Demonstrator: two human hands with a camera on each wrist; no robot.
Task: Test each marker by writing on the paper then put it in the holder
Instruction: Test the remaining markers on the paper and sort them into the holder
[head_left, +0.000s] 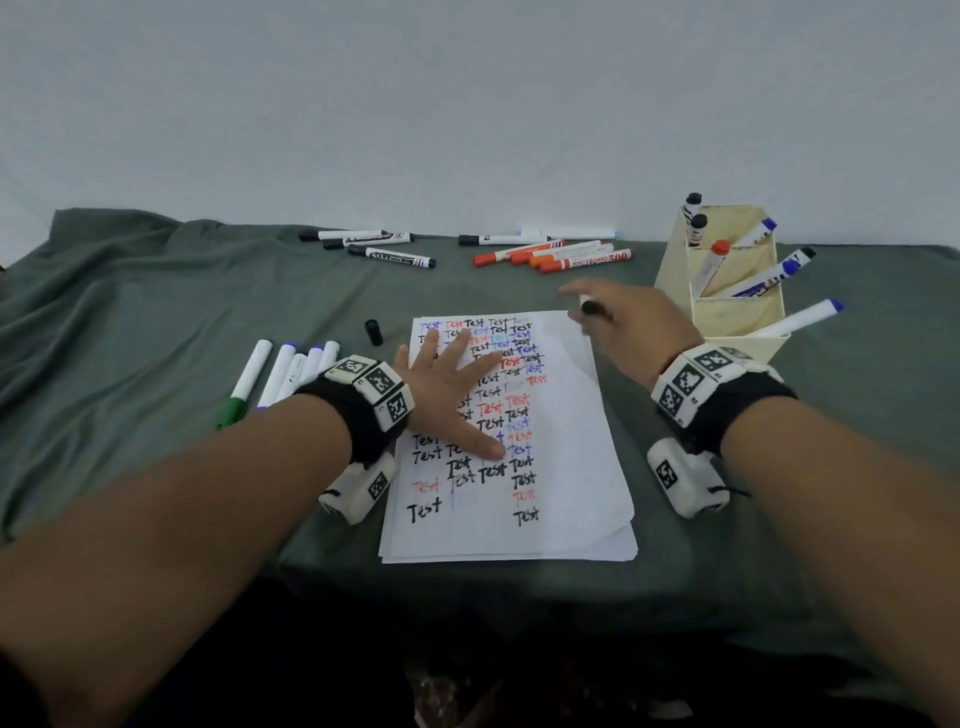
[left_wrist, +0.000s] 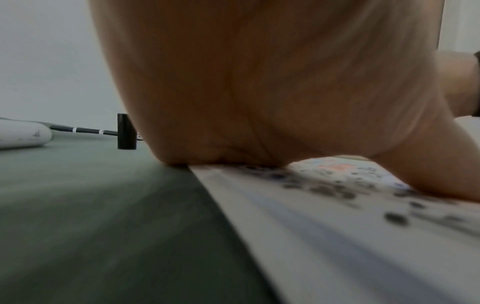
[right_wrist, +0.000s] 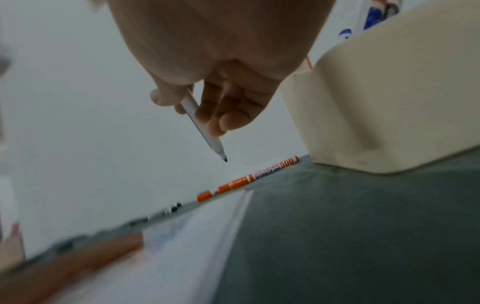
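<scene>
While the left hand (head_left: 441, 384) lay flat with fingers spread, pressing on the paper (head_left: 566, 467), the right hand (head_left: 631, 322) hovered above the sheet's far right corner, fingers curled round an uncapped marker (right_wrist: 201, 125) whose dark tip pointed down, clear of the page. A black cap (head_left: 373, 332) stood upright just beyond the left hand. Just right of the right hand stood the cream holder (head_left: 737, 317) with several markers in it. More orange markers (head_left: 556, 257) lay on the green cloth (head_left: 156, 312) beyond both hands.
</scene>
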